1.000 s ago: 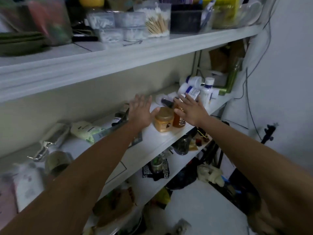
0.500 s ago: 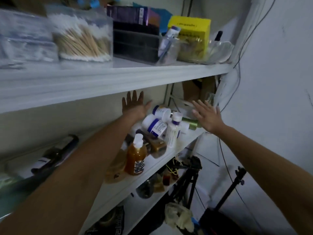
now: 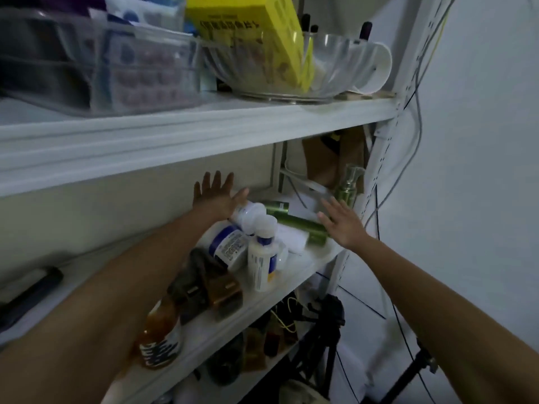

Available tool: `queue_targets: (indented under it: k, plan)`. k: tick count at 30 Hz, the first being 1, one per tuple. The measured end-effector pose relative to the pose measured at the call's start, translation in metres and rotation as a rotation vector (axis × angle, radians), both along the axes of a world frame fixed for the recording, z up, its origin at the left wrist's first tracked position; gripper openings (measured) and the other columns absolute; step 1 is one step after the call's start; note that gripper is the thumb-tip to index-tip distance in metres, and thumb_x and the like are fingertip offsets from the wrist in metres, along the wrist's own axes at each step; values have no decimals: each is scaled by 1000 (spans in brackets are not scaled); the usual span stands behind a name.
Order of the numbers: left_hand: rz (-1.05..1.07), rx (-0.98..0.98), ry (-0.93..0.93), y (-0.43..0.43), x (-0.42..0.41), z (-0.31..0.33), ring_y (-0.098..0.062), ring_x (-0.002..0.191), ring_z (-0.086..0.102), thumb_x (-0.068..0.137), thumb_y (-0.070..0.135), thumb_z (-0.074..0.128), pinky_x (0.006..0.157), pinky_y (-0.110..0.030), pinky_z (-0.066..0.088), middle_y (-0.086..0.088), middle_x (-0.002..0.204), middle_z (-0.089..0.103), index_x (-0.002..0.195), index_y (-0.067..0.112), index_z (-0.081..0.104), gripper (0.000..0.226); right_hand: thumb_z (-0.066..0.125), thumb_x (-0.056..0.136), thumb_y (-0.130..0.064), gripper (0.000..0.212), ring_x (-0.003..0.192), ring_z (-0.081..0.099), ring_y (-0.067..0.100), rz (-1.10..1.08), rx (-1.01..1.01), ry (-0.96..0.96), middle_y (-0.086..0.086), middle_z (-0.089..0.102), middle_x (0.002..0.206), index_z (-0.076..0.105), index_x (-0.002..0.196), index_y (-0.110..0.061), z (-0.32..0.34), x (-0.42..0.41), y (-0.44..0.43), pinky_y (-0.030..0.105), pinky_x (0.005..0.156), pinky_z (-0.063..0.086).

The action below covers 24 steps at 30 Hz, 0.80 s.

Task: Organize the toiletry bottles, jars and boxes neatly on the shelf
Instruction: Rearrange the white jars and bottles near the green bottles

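Note:
On the white middle shelf (image 3: pixel 294 275) lie two white bottles with blue labels (image 3: pixel 230 246), and one small white bottle (image 3: pixel 261 263) stands upright in front of them. A green tube (image 3: pixel 303 227) lies across the shelf's right end, with a green pump bottle (image 3: pixel 347 188) upright behind it. My left hand (image 3: pixel 217 196) is spread flat, fingers straight, behind the lying white bottles; its thumb is at the cap of one. My right hand (image 3: pixel 342 221) is also spread flat, against the right end of the green tube. Neither hand grips anything.
Dark brown bottles (image 3: pixel 210 284) and an amber bottle (image 3: pixel 160 336) sit under my left forearm. The upper shelf carries a clear bowl (image 3: pixel 335 68), a yellow box (image 3: pixel 248 27) and a clear bin (image 3: pixel 116 68). Cables (image 3: pixel 417 118) hang along the right post. Tripod legs (image 3: pixel 329 330) stand below.
My view has moved closer and toward the shelf's right end. Both hands have stayed spread; the left reached behind the white bottles, and the right has come down onto the green tube.

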<state>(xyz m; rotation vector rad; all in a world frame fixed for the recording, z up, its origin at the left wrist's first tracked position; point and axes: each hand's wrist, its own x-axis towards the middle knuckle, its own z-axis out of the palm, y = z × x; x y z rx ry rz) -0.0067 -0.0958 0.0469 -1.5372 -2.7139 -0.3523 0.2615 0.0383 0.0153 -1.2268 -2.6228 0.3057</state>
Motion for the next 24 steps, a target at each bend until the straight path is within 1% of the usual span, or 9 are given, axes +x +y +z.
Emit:
queue_targets:
  k: [5,8,11,13,14,16,18,21,24]
  plan:
    - [76,21,-5,51,-1,25,-25,147,-4,92,66,18,117,-44,-3,-3,160,-4,152,28,2,73,23,94,-56,65,146,7,21,131,-4,70,1,13,157,19,149,-22,22,-24,79,43,119,9]
    - [111,57,13,74,-3,28,-26,146,1,94,63,20,117,-45,0,-3,160,1,152,26,5,71,36,99,-36,55,144,19,26,199,-4,124,10,23,155,25,147,-13,30,-40,99,40,118,16]
    - [164,-68,-8,88,-5,6,-27,146,-6,94,62,25,117,-46,0,-2,160,-5,151,31,-1,70,28,93,-44,59,136,30,32,283,-109,50,15,35,147,34,143,-11,21,-66,113,41,112,26]
    - [147,-172,-27,87,-6,-17,-28,146,-2,93,63,25,116,-48,6,0,160,-2,149,39,0,66,30,95,-41,55,140,24,33,375,-150,-18,13,27,152,34,142,-14,8,-85,117,42,113,22]
    - [127,-207,6,84,-5,-30,-29,146,4,91,67,18,115,-49,12,-1,160,2,149,42,5,64,35,97,-40,54,142,19,31,423,-159,-41,11,22,155,30,145,-16,2,-92,114,41,114,18]
    - [95,-219,102,76,0,-47,-30,144,17,83,76,5,112,-50,24,-2,159,12,147,40,20,74,38,97,-45,61,145,12,25,504,-148,-79,5,14,158,18,150,-20,-8,-101,107,39,116,13]
    - [91,-206,59,72,1,-50,-29,144,17,84,74,19,111,-50,25,-2,159,10,147,37,22,73,42,94,-49,68,145,11,23,544,-160,-105,4,12,158,13,150,-23,-19,-111,105,41,118,13]
    - [65,-199,-64,72,1,-46,-30,146,5,92,53,46,113,-55,19,-3,160,1,149,34,17,66,50,90,-52,80,146,10,21,579,-227,-145,3,9,159,8,151,-21,-31,-119,104,43,117,13]
    - [53,-133,-97,70,-2,-51,-32,146,3,93,45,51,113,-56,20,-5,159,2,148,30,21,65,61,86,-46,90,144,14,22,608,-400,-123,4,10,158,4,151,-22,-43,-124,101,39,116,19]
